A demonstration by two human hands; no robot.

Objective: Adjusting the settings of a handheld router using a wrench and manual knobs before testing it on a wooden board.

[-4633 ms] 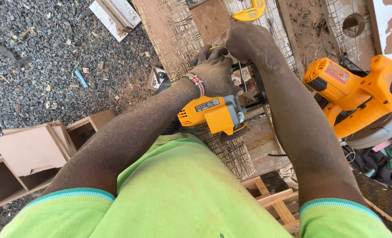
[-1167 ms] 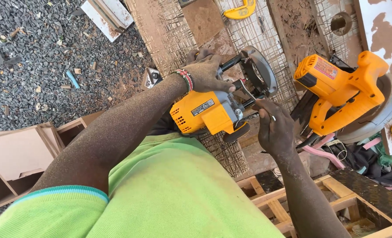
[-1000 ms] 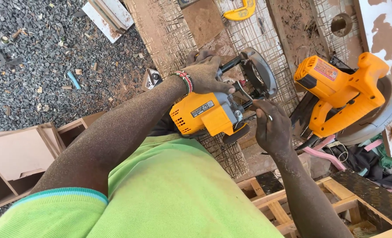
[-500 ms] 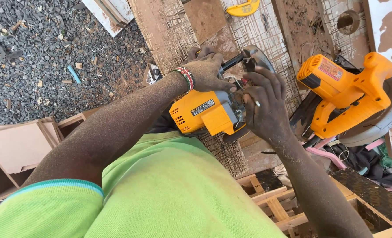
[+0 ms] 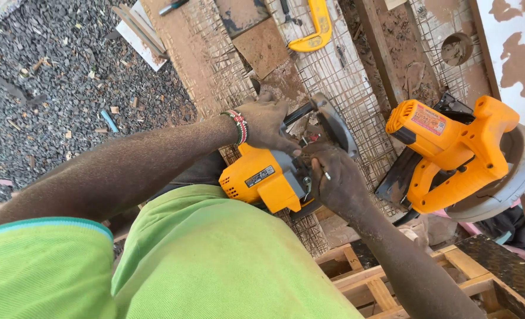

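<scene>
The right hand (image 5: pixel 338 184), which 4.6 s ago reached up over the left hand (image 5: pixel 266 124) toward the top of the mesh, came down and settled against the yellow circular saw (image 5: pixel 274 174) just below the left hand, fingers curled at the motor end. The saw's blade guard (image 5: pixel 336 121), earlier hidden under both hands, showed beyond the right hand.

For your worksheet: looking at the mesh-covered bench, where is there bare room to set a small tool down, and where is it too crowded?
Bare mesh lies between the yellow clamp and the small saw. Another strip runs left of the brown board. It is crowded where the left hand and right hand hold the small saw, and beside the large circular saw.
</scene>
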